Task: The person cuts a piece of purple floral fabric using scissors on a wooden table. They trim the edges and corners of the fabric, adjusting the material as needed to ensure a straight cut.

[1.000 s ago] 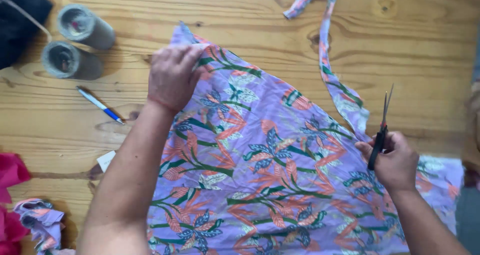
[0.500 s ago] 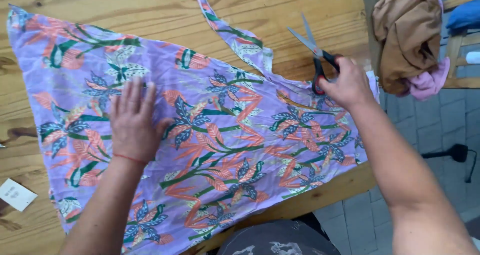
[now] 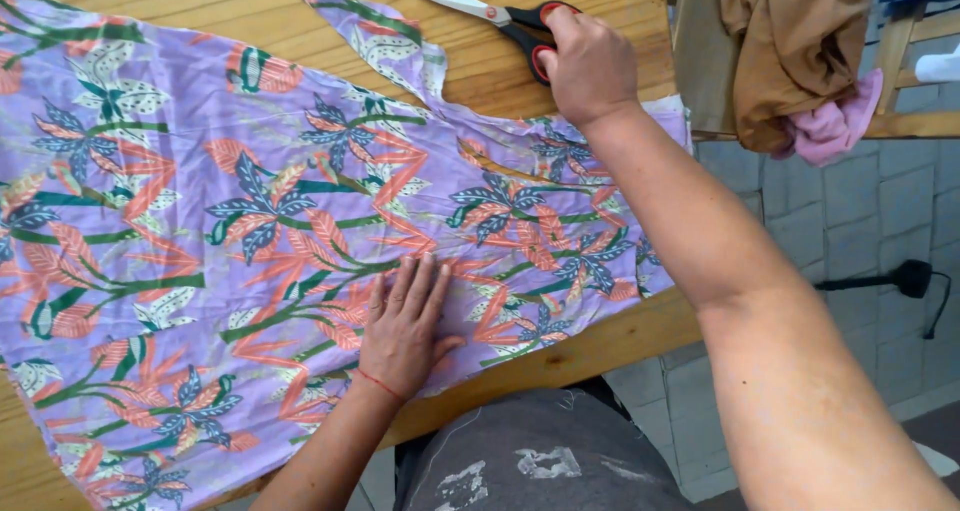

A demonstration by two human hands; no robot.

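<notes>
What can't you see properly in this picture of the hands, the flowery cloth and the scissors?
All in the head view:
- Scissors: the right hand covers part of the handles, so the grip cannot be told.
- Purple floral fabric: cut off by the left edge; the left hand hides a patch.
- Cut strip: runs off the top edge.
- Brown cloth: cut off by the top edge; what it hangs on is mostly hidden.

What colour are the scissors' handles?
Black with red inner rims on the scissors, under the right hand; head view.
</notes>
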